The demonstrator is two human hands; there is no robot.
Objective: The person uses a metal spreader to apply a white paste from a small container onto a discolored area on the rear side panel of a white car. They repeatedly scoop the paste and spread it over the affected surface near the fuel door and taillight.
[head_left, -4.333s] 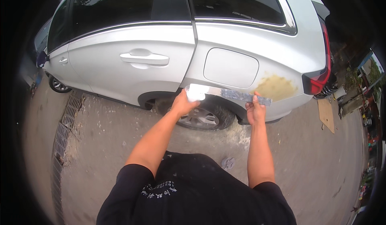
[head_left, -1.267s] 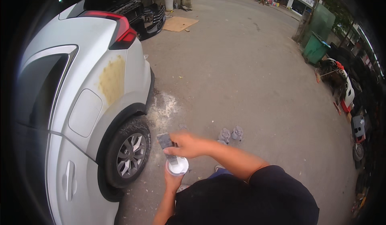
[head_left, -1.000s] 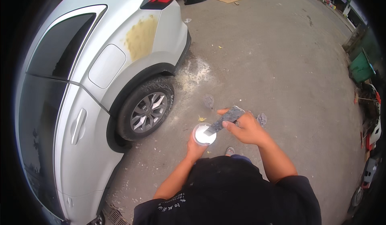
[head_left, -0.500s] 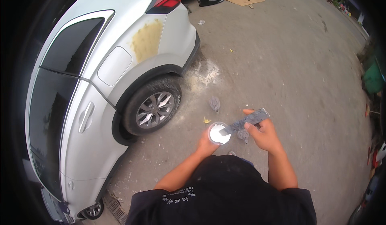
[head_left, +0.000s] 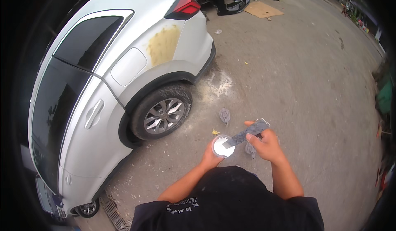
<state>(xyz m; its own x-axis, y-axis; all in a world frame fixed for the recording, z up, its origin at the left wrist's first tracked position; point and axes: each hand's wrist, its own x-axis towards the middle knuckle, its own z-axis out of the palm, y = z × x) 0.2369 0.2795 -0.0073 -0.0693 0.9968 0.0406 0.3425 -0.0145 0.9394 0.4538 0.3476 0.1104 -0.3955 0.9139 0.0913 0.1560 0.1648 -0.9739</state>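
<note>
My left hand [head_left: 209,158] is wrapped round a clear cup [head_left: 218,137] holding a smooth white substance [head_left: 222,150]. Its fingers are partly hidden behind the cup. In my right hand [head_left: 267,146] is a flat, dark grey scraper-like strip [head_left: 246,135], pinched between thumb and fingers. The strip slants down to the left, and its lighter tip reaches over the cup into the white surface. To the left stands a white car [head_left: 111,119], with a rough yellowish patch [head_left: 163,45] on its rear side panel, above the wheel.
The car's rear wheel [head_left: 165,114] is left of my hands. Pale powder [head_left: 218,85] marks the concrete behind it. Two grey shoe-like shapes [head_left: 224,116] are on the ground near the cup. A cardboard sheet [head_left: 264,9] lies beside a black car bumper [head_left: 233,4] at the back.
The view has shifted, so the car sits a little further right and lower. Both hands keep their grips, and the strip's tip stays in the cup, slightly lower in view.
</note>
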